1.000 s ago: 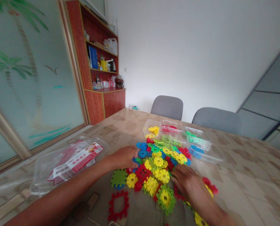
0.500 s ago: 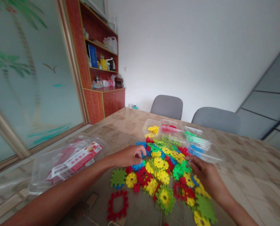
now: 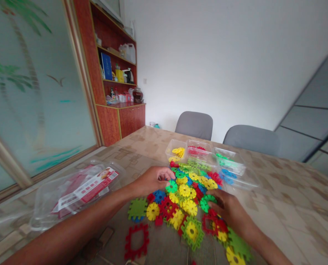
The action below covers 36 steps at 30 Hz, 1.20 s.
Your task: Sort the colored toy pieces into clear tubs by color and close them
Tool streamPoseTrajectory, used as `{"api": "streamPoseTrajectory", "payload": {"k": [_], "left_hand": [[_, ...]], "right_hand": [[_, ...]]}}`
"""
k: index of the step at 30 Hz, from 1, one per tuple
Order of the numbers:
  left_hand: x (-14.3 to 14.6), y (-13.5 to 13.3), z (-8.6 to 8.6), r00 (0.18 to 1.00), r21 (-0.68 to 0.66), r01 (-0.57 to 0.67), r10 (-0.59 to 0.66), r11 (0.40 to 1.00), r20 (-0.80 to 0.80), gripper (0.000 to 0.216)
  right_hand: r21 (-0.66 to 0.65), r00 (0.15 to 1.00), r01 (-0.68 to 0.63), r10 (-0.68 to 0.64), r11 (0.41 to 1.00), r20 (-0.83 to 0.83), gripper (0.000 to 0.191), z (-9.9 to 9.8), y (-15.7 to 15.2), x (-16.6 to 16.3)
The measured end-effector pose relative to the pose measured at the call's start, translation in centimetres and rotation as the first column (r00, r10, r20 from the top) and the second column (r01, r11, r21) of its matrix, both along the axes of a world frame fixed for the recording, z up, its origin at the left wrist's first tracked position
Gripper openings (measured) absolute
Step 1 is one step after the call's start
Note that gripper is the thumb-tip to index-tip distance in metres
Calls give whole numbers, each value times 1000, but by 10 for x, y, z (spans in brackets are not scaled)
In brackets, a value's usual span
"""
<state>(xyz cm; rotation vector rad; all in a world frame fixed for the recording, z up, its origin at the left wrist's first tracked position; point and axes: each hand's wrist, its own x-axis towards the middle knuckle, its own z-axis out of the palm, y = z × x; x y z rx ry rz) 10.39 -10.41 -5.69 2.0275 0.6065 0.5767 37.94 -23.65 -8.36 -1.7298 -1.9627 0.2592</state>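
Picking through the pile of toy pieces (image 3: 188, 195) on the surface (image 3: 277, 206): left hand (image 3: 152, 180) curled at the pile's left edge, grip unclear, right hand (image 3: 230, 211) loosely spread, touching a green piece (image 3: 206, 201) at the pile's right, which would need pinching to lift.

Table (image 3: 291, 206) with a beige patterned cover. Near left on it lies a clear plastic box (image 3: 46, 206) with a red-and-white label (image 3: 89, 186). Far side: two grey chairs, left chair (image 3: 194, 125) and right chair (image 3: 250, 140), pushed up to the table. Far left is a red-brown shelf unit (image 3: 108, 121) holding a blue book (image 3: 106, 66), white jugs (image 3: 127, 53) and small clutter too blurred to name. Left is a frosted glass panel (image 3: 28, 92) with a palm print. White wall (image 3: 221, 55) behind.
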Motion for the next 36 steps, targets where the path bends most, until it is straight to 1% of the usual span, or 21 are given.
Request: {"api": "streamPoseTrajectory", "payload": {"k": [4, 7, 13, 15, 18, 20, 22, 24, 28, 30, 33, 35, 36], "left_hand": [[5, -11, 1, 998, -24, 55, -55, 998, 15, 18], [8, -18, -2, 997, -61, 80, -79, 995, 23, 17], [10, -21, -9, 995, -79, 99, -96, 992, 37, 14], [10, -20, -9, 993, -88, 113, -109, 990, 49, 14], [9, -21, -7, 993, -90, 109, -104, 990, 57, 13], [9, -22, -5, 994, -85, 96, -92, 992, 54, 13], [10, -22, -4, 995, -84, 93, -89, 992, 49, 12], [10, -23, -4, 994, -92, 104, -99, 990, 53, 12], [10, -22, -6, 990, -98, 130, -123, 987, 75, 11], [10, -22, -8, 989, -98, 133, -125, 986, 81, 11], [11, -22, -8, 988, -114, 136, -128, 984, 81, 11], [11, -23, -7, 989, -121, 134, -126, 984, 76, 11], [11, -23, -7, 990, -121, 130, -122, 984, 71, 11]], "right_hand": [[-33, 999, -20, 21, 999, 33, 15, 3, -2, -4], [-52, 999, -37, 38, 998, 30, 15, 2, -4, -9], [-89, 998, -43, 46, 995, 32, 10, 1, -7, -22], [-82, 999, -45, 43, 996, -18, 9, 4, -7, -22], [-63, 986, -47, 36, 997, -163, 15, 8, -5, -16], [-66, 965, -47, 29, 997, -261, 20, 8, -4, -13], [-92, 952, -55, 24, 994, -305, 22, 5, -3, -13], [-108, 962, -65, 34, 992, -271, 21, 2, -3, -16], [-80, 987, -85, 73, 993, -145, 20, 0, -6, -29], [-102, 986, -95, 79, 990, -145, 17, 1, -8, -33], [-172, 963, -126, 79, 977, -259, 11, 4, -9, -33], [-175, 933, -134, 65, 975, -353, 12, 6, -7, -27], [-156, 921, -122, 53, 980, -386, 12, 7, -6, -23]]}}
